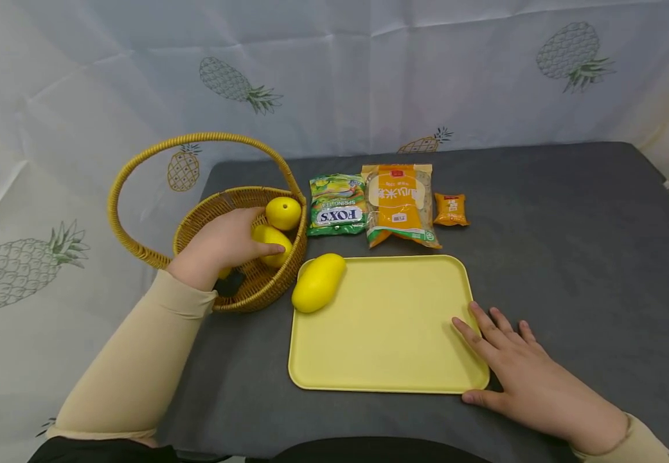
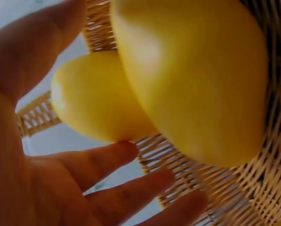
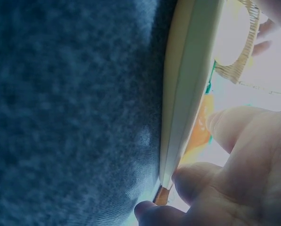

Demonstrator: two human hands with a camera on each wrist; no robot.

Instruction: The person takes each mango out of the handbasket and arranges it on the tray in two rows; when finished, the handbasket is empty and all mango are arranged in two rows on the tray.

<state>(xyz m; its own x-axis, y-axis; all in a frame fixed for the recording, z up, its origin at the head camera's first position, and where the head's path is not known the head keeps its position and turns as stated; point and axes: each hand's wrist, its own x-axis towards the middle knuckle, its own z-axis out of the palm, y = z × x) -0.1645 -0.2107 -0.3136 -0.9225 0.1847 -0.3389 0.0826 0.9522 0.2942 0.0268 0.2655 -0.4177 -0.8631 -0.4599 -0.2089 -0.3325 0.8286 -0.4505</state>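
My left hand (image 1: 227, 238) reaches into a wicker basket (image 1: 259, 299), its thumb against a yellow fruit (image 1: 275, 243). A second yellow fruit (image 1: 283, 213) sits beside it at the basket's right wall. In the left wrist view, the thumb and spread fingers stand around a smaller-looking yellow fruit (image 2: 91, 96), one fingertip at its edge. A large yellow fruit (image 2: 192, 84) lies close to that camera. My right hand (image 1: 527, 376) rests with spread fingers at the right edge of a yellow tray (image 1: 392, 328). A mango (image 1: 319, 283) lies on the tray's upper left corner.
Behind the tray lie a green Fox's candy bag (image 1: 337, 204), a larger orange-and-clear snack bag (image 1: 399, 204) and a small orange packet (image 1: 451, 209). The basket's tall handle (image 1: 207, 137) arches over its opening. A dark grey cloth (image 1: 571, 257) covers the table.
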